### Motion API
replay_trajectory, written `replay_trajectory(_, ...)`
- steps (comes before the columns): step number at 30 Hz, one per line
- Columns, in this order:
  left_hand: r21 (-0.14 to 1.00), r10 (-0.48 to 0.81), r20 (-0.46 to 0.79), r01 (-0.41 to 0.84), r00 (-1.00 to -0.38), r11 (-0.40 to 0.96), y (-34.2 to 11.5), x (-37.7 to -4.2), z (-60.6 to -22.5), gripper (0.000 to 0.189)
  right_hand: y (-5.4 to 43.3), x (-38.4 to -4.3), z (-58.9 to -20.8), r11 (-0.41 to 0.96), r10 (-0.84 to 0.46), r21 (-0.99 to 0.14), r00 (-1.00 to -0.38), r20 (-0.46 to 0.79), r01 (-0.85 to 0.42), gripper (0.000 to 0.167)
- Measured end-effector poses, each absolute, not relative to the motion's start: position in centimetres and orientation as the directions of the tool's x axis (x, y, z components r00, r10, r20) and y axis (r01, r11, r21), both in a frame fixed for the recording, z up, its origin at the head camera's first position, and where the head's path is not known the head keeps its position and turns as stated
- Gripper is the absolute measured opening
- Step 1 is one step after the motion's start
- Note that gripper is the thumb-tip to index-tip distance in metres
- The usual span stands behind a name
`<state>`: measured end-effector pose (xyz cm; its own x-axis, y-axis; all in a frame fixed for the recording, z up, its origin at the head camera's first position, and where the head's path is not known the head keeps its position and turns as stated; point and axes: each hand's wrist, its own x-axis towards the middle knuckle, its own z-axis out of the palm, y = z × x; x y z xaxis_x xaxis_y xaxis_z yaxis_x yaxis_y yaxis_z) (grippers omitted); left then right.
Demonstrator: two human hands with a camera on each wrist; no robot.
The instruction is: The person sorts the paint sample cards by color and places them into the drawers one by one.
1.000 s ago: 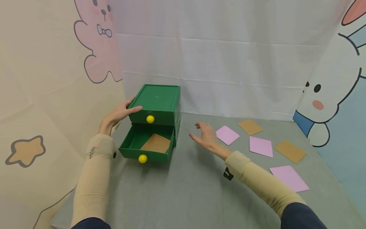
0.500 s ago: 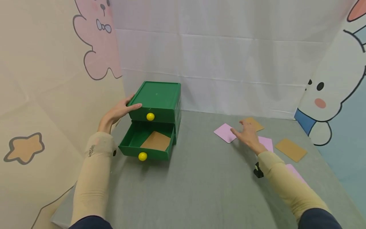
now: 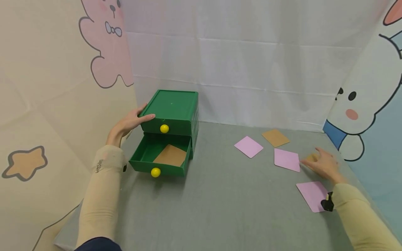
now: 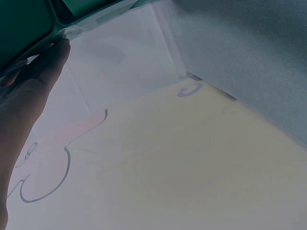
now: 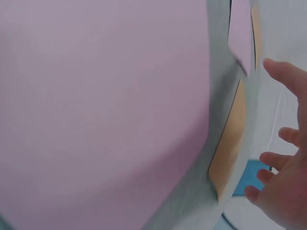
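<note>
A green drawer unit (image 3: 171,106) with yellow knobs stands at left on the grey table. Its lower drawer (image 3: 172,169) is pulled out and holds a tan card (image 3: 171,155). My left hand (image 3: 127,124) rests against the unit's upper left edge, thumb laid along the top, other fingers on the side and partly hidden. At far right, my right hand (image 3: 325,165) hovers over another tan card (image 3: 311,157), mostly covered in the head view. The right wrist view shows those fingers spread, apart from that tan card (image 5: 230,143).
Pink cards (image 3: 248,146) lie flat to the right, one (image 3: 287,160) left of my right hand and another (image 3: 311,195) below it. A tan card (image 3: 275,138) lies farther back. White cloth (image 3: 238,69) hangs behind the table; printed cloths flank both sides.
My right hand has swept rightward from beside the drawer unit, passing above the cards, to the tan card at far right. The left hand has stayed on the unit.
</note>
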<state>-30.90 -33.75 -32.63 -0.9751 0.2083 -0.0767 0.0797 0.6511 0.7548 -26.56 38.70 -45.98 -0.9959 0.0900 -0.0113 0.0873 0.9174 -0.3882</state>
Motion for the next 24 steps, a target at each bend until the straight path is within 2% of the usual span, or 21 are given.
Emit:
replay_trajectory(5,0.755,0.207,-0.081,0.076,-0.975,0.652,-33.8,-31.0,-32.7,0.09,41.0,-25.9,-46.3,0.932,0.071,-0.35,-0.994,-0.081,0.095,0.109)
replay_trajectory(11,0.753,0.21,-0.074,0.083,-0.975,0.652,-33.6,-30.8,-32.6,0.089,41.9,-25.4,-46.4,0.916,0.117,-0.355,-0.97,-0.211,0.187,0.114)
replay_trajectory(24,0.752,0.207,-0.076,0.08,-0.975,0.654,-33.5,-30.9,-32.6,0.09,41.6,-25.3,-46.0,0.921,0.128,-0.341,-0.974,-0.189,0.187,0.113)
